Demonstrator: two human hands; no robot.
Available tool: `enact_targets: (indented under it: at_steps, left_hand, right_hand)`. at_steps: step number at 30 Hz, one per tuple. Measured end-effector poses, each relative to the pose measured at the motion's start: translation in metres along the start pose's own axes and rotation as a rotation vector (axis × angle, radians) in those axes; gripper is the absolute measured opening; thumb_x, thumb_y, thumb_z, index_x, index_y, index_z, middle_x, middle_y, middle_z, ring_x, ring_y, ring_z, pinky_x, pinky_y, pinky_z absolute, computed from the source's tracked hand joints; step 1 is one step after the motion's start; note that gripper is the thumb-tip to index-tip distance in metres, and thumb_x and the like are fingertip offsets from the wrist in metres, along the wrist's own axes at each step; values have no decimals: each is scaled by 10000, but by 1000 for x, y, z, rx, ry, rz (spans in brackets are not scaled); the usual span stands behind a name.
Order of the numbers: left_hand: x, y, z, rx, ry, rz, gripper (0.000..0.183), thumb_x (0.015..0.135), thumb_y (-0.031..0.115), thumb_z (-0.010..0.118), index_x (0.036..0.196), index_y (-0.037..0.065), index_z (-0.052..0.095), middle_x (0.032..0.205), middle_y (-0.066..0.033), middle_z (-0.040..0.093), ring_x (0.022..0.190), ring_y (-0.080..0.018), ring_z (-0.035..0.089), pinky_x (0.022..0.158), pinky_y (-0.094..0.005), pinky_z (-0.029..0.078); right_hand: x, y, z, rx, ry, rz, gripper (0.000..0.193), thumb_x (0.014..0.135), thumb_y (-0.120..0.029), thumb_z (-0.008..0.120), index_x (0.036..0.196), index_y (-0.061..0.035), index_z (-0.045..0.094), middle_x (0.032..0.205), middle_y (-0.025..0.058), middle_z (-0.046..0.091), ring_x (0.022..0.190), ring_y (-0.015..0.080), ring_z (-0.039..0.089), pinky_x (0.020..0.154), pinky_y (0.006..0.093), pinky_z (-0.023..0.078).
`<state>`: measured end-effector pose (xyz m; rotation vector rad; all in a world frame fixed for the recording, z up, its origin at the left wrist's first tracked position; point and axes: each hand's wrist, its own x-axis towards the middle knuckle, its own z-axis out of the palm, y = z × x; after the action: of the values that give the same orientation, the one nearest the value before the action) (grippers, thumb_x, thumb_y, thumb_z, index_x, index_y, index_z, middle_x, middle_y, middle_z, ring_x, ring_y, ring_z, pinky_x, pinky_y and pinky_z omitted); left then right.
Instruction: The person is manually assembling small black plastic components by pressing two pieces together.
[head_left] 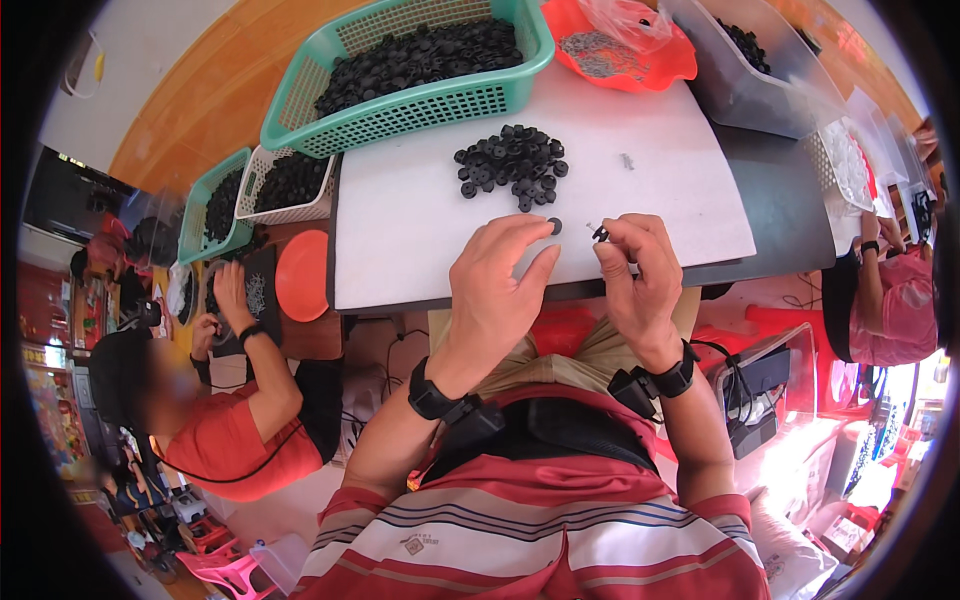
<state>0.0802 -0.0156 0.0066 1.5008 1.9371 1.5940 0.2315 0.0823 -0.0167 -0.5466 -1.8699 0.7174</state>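
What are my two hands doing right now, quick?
Left hand: open, fingertips at a black disc; can't tell if gripped.
Right hand: closed, pinching a small black part.

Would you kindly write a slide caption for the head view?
Right hand pinching a small black part before a heap of black pieces on a white sheet.

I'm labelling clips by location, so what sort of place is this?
Probably a small hand-assembly workshop, perhaps home-based: a green basket full of small black parts, a red dish of small metal pieces, and a co-worker busy at the next table.
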Motion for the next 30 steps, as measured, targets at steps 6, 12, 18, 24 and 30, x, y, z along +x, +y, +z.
enact_targets:
  at_steps: [6, 12, 18, 24, 30]
  left_hand:
    - [14, -9, 10, 351, -30, 218, 216, 822, 31, 764, 1036, 46, 734, 1081, -122, 735, 971, -314, 681, 828, -388, 562]
    - [19, -9, 10, 432, -111, 226, 161, 839, 30, 750, 1000, 34, 740, 1054, -124, 735, 965, -300, 685, 822, -376, 566]
    - [18, 0, 1, -39, -143, -97, 219, 904, 7, 717, 1120, 22, 747, 1062, -92, 727, 946, -155, 685, 824, -269, 549]
    - [12, -13, -2, -307, -172, -196, 200, 948, 14, 701, 1145, 0, 735, 1066, -63, 710, 916, -137, 681, 839, -266, 543]
    - [12, -17, -7, -595, -269, -363, 228, 973, 31, 679, 1193, -25, 684, 1126, -102, 711, 976, -153, 702, 902, -297, 582]
  right_hand:
    - [-2, 4, -2, 140, 13, 155, 202, 928, -28, 722, 1119, -35, 659, 1004, 83, 638, 687, 135, 550, 605, 264, 466]
    - [-2, 6, -4, 197, 5, 208, 197, 929, -26, 716, 1116, -34, 657, 1006, 80, 640, 678, 133, 539, 598, 262, 451]
    - [-3, 6, -4, 218, -1, 225, 185, 927, -31, 719, 1104, -29, 663, 1005, 80, 643, 682, 131, 547, 602, 264, 451]
    - [-3, 6, -4, 246, -12, 222, 177, 928, -28, 717, 1098, -24, 666, 1006, 87, 643, 683, 133, 550, 601, 265, 450]
    - [-2, 6, -4, 242, -33, 233, 180, 922, -11, 714, 1096, -19, 669, 1009, 88, 643, 679, 130, 539, 598, 265, 445]
